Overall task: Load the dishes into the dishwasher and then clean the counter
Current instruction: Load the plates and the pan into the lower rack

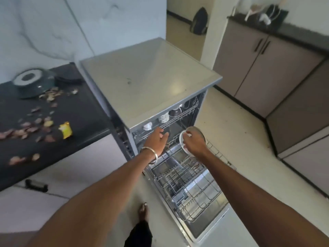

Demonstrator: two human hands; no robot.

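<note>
A person stands over the open dishwasher (151,81), the right hand (195,142) clamped round the rim of a plate (183,139), fingers curled over its near edge and holding it tilted on edge above the far end of the pulled-out lower rack (188,186); the left hand (156,139) reaches into the mouth of the machine just below the upper rack (178,115), fingers relaxed and slightly apart, whether touching anything cannot be told; the plate looks round, pale and white-rimmed, its face partly hidden by the hand; the step appears to be slotting it, best done by keeping it upright, lining its edge with a gap between the tines and lowering it until it stands unaided; cups (164,117) sit in the upper rack; on the counter (53,111) at left lie an upturned bowl (33,82), scattered peels (26,129) and a yellow wrapper (65,131).
</note>
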